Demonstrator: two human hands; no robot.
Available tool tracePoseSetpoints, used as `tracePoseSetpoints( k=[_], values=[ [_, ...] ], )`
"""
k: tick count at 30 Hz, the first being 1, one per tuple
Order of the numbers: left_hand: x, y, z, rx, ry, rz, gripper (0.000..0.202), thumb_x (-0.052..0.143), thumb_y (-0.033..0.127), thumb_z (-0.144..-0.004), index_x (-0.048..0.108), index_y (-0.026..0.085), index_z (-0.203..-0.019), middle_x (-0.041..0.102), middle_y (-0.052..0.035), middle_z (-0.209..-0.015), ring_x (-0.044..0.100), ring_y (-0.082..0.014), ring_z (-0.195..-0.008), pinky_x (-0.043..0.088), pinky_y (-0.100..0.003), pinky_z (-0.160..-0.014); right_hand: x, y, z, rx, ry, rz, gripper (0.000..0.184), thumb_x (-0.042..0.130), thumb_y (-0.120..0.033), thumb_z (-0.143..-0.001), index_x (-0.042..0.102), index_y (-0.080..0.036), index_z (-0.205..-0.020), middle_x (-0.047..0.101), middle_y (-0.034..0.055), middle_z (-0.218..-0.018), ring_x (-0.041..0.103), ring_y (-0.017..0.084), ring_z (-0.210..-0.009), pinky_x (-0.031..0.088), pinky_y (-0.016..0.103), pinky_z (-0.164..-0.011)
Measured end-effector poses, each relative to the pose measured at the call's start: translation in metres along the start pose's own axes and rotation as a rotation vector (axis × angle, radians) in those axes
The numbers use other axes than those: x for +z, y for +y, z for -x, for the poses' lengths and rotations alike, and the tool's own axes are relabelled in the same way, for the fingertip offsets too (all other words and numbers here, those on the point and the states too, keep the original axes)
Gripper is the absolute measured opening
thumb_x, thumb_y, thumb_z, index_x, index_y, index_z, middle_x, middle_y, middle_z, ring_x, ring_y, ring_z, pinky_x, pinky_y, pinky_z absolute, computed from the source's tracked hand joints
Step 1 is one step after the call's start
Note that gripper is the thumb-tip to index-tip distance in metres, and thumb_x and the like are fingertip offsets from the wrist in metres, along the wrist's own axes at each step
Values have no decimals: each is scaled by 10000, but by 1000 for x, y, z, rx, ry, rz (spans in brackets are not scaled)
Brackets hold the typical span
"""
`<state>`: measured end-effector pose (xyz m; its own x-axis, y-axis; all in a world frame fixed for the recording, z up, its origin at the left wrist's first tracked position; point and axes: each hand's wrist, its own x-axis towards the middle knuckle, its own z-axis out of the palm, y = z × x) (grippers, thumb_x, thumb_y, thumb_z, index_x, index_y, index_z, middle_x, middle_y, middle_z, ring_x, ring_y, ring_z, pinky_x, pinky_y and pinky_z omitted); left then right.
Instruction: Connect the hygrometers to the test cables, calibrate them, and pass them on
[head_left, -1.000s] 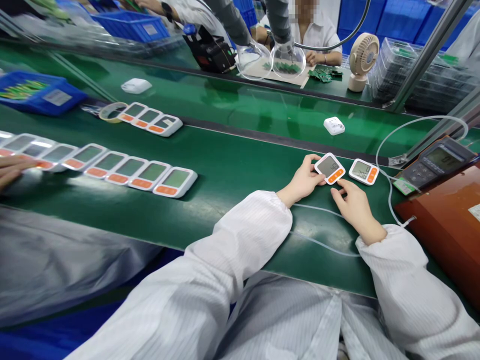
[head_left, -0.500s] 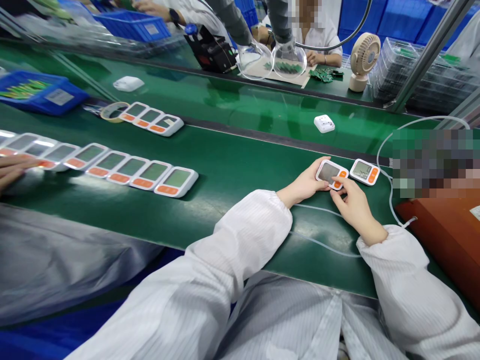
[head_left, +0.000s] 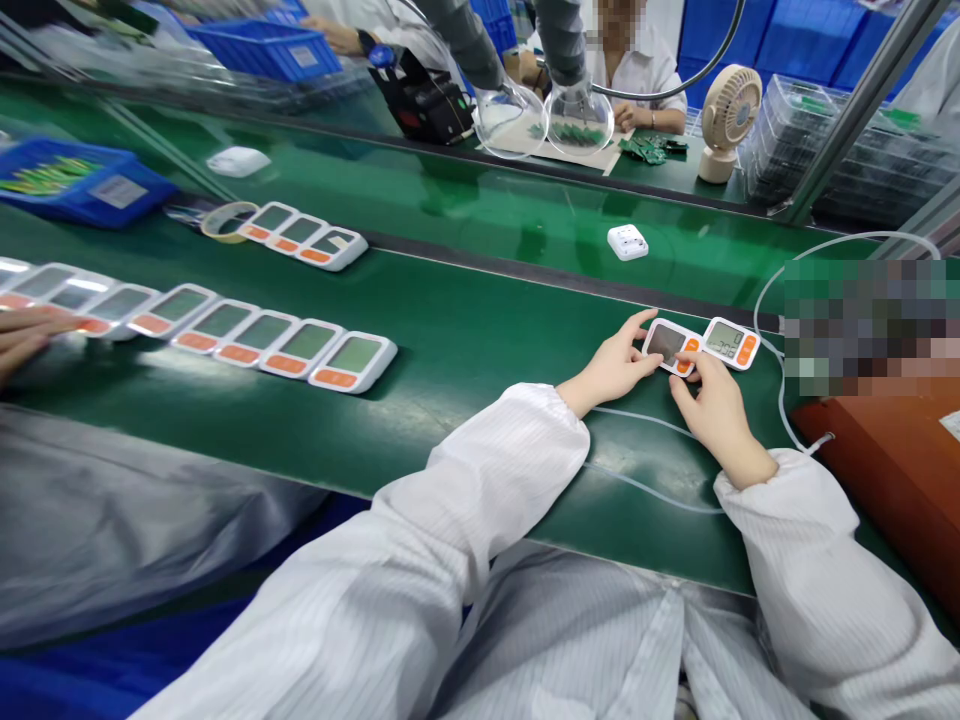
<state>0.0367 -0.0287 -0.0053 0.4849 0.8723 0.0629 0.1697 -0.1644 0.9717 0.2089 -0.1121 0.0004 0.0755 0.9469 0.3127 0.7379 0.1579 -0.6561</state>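
My left hand (head_left: 611,365) has its thumb and index finger about the left end of a white blood pressure monitor (head_left: 666,346) with a dark screen and orange buttons. Fingertips of my right hand (head_left: 714,408) touch its orange buttons, the thumb apart below the lower edge. The monitor lies face up on the green bench. Just right of it, close against its end, rests a second blood pressure monitor (head_left: 729,343) with digits on its screen. Thin clear tubes (head_left: 652,487) run beneath my wrists.
A row of similar monitors (head_left: 289,345) lies to the left, where another person's hand (head_left: 30,340) touches one. Several more (head_left: 304,236) lie behind, beside a tape roll (head_left: 225,222). A white part (head_left: 628,242) sits on the far belt. An orange-brown box (head_left: 892,480) stands right.
The monitor at my hands has shifted slightly right, nearer the second one. My left fingers have spread a little. On the far belt, the white parts have moved left.
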Motion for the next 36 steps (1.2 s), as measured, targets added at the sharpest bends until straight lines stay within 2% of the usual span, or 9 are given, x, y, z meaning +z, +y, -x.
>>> tracePoseSetpoints(
  k=[6, 10, 13, 17, 22, 26, 30, 33, 36],
  values=[
    [-2, 1, 0, 32, 53, -144, 567, 655, 289, -843, 548, 203, -1394, 668, -77, -1126, 585, -99, -641, 506, -260, -650, -6, -5, 2, 116, -18, 168, 357, 562, -315, -894, 615, -207, -1231, 722, 37, -782, 680, 252, -707, 486, 340, -655],
    [-1, 3, 0, 24, 73, -216, 523, 647, 270, -836, 577, 187, -1348, 676, -69, -1106, 557, -94, -623, 493, -260, -647, -12, -11, 4, 24, 43, 337, 184, 537, -317, -933, 661, -192, -990, 724, 90, -859, 670, 252, -753, 446, 322, -620],
    [-2, 3, -1, 33, 84, -242, 495, 645, 245, -828, 590, 194, -1317, 688, -56, -1086, 552, -91, -613, 481, -253, -641, -13, -19, 8, -103, -145, 314, 169, 552, -330, -967, 646, -209, -897, 708, 71, -835, 660, 228, -744, 454, 318, -627],
    [-11, 4, -3, 51, 115, -259, 435, 647, 249, -828, 628, 186, -1257, 704, -59, -1074, 559, -89, -615, 486, -255, -654, -8, -31, 15, -312, -464, 310, 149, 716, -335, -926, 659, -208, -977, 690, 70, -978, 654, 250, -884, 506, 348, -727],
    [-41, 13, 6, 46, 267, -253, 379, 624, 364, -856, 680, 157, -1168, 729, -78, -1014, 637, -141, -713, 517, -292, -717, -3, -35, 19, -384, -521, 339, 91, 689, -207, -949, 632, -188, -881, 661, 67, -916, 630, 236, -862, 501, 334, -748],
    [-83, 15, 33, 56, 480, -426, 392, 578, 431, -866, 693, 173, -1138, 732, -91, -1082, 675, -229, -969, 534, -369, -883, -6, -27, 16, -313, -365, 267, 99, 570, -213, -1011, 609, -190, -923, 657, 52, -810, 628, 221, -738, 483, 319, -672],
    [-142, 2, 76, 8, 656, -825, 464, 582, 460, -867, 651, 176, -1227, 621, -135, -1342, 514, -337, -1319, 384, -499, -1134, -20, -26, 7, -334, 3, 96, 230, 427, -191, -1038, 590, -193, -1201, 706, 95, -987, 685, 234, -856, 533, 342, -751],
    [-181, -12, 108, -275, 862, -1001, 661, 611, 522, -874, 502, 155, -1413, 358, -162, -1605, 264, -469, -1482, 299, -666, -1138, -39, -30, 1, -433, 312, 65, 354, 392, -168, -1037, 533, -195, -1360, 683, 132, -1139, 675, 248, -1002, 549, 388, -861],
    [-203, -24, 129, -542, 862, -1058, 706, 599, 569, -887, 470, 142, -1434, 242, -201, -1660, 193, -530, -1498, 250, -770, -1096, -59, -31, 0, -428, 557, 102, 350, 453, -230, -1042, 556, -201, -1375, 684, 113, -1045, 670, 251, -940, 556, 415, -847]
  ],
)
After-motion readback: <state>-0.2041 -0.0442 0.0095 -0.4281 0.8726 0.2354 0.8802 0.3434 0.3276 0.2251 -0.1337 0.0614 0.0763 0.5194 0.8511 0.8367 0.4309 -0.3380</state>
